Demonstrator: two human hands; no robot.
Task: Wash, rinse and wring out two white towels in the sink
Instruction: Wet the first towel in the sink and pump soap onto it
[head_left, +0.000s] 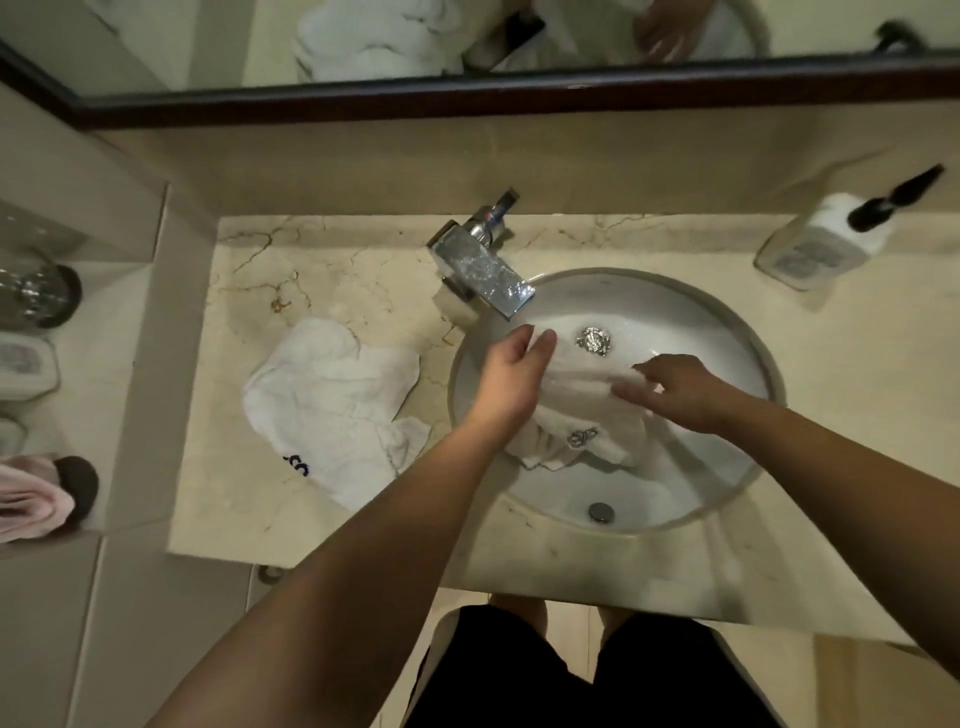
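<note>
Marble, cream with brown veins, forms the countertop (332, 270) below a dark-framed mirror (467, 98); set into it on the right is the round white sink (717, 332), with a metal drain (593, 341) at its middle and a small overflow hole (601, 512) on the near wall; 1 white towel (332, 400) lies crumpled on the counter just left of the sink, a dark blue embroidered mark at its near edge, only partly visible and not readable; the 2nd white towel in the sink (582, 410) is bunched between both hands, showing a small dark embroidered logo whose letters cannot be made out; the left hand (506, 376) grips the towel's left end, its fingers curled round the cloth below the spout; the right hand (675, 389) pinches the towel's right end, its fingertips blurred; a chrome square faucet (480, 260) juts over the sink's far left rim; a clear pump bottle (826, 239) with a black nozzle stands at the far right, its label too blurred to read; a pink cloth (31, 499) lies at the left edge.
</note>
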